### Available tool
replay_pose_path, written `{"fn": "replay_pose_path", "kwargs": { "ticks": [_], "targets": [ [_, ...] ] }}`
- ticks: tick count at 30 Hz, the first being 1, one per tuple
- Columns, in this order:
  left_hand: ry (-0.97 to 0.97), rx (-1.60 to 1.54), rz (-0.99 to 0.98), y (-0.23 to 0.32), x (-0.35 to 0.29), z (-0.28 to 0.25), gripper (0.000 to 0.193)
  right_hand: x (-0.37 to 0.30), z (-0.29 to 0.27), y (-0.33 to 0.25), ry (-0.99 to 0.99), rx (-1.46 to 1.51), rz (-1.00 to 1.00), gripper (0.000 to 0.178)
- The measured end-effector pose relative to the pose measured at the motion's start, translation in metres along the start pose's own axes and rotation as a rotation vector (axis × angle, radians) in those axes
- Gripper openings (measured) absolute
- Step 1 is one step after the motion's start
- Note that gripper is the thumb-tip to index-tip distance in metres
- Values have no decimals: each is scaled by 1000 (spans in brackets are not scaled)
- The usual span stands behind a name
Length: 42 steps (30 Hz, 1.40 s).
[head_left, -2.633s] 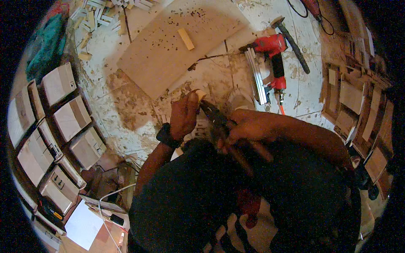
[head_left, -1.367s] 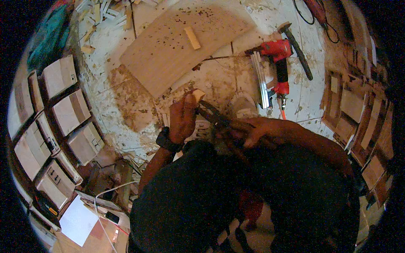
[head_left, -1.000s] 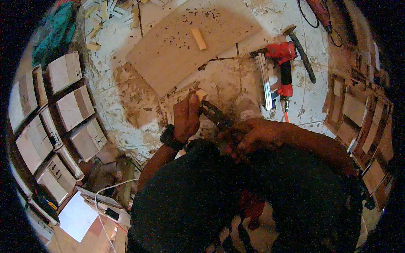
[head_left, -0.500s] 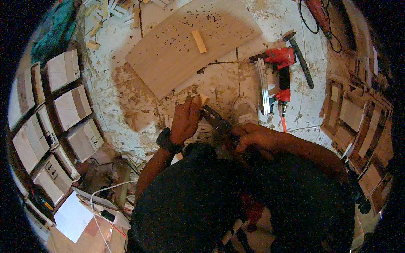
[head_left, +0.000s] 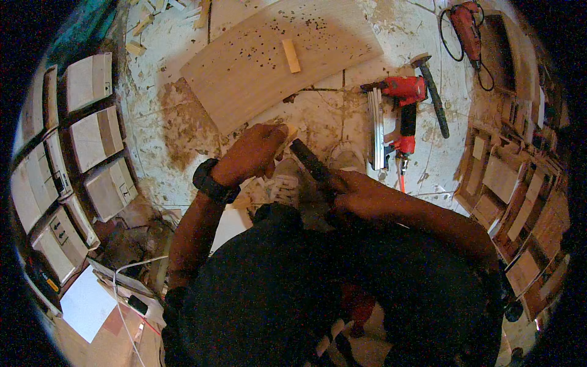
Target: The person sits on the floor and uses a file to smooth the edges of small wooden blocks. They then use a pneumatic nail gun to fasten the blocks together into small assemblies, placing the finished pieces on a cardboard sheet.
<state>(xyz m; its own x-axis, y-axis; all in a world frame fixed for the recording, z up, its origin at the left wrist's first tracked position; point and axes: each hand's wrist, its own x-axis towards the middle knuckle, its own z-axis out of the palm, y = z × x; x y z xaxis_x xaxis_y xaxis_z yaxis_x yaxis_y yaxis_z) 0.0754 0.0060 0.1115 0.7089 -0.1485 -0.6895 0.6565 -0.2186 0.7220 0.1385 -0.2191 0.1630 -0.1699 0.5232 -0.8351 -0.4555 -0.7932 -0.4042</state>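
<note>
My left hand [head_left: 257, 153], with a dark watch on its wrist, is closed around a small pale wood piece [head_left: 291, 131] whose end shows past the fingertips. In my right hand [head_left: 358, 192] is a dark, flat-bladed tool [head_left: 310, 162]; its exact kind is unclear. The tool's squared tip points up and left, close beside the wood piece, and I cannot tell whether they touch. Beyond my hands lies a curved brown wooden panel [head_left: 244, 85], with a short wooden strip [head_left: 291, 56] and dark crumbs on it.
To the right lie a red nail gun [head_left: 406, 92], a hammer [head_left: 435, 98] and a red corded power tool [head_left: 466, 30]. Stacked wooden box-like pieces [head_left: 95, 137] line the left. Wooden frames [head_left: 504, 171] stand at right. Wood offcuts [head_left: 143, 24] are scattered at the far left.
My left hand has moved left and turned so its back shows more. The tool in my right hand has tilted, its blade now showing more plainly. The view has shifted slightly.
</note>
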Motion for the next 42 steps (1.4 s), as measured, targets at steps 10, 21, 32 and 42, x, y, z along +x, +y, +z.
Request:
{"fn": "replay_pose_path", "kwargs": {
  "ticks": [10,21,32,42],
  "targets": [
    [44,269,92,-7,6,3,34,0,3,-17,119,-252,-73,56],
    [36,334,163,-16,3,9,32,-3,-4,-28,10,-227,19,38],
    [302,244,216,-25,-5,29,40,-4,-4,-18,64,-339,-42,31],
    [302,418,408,-16,-17,29,32,-16,-20,-12,146,-744,-96,42]
  ]
}}
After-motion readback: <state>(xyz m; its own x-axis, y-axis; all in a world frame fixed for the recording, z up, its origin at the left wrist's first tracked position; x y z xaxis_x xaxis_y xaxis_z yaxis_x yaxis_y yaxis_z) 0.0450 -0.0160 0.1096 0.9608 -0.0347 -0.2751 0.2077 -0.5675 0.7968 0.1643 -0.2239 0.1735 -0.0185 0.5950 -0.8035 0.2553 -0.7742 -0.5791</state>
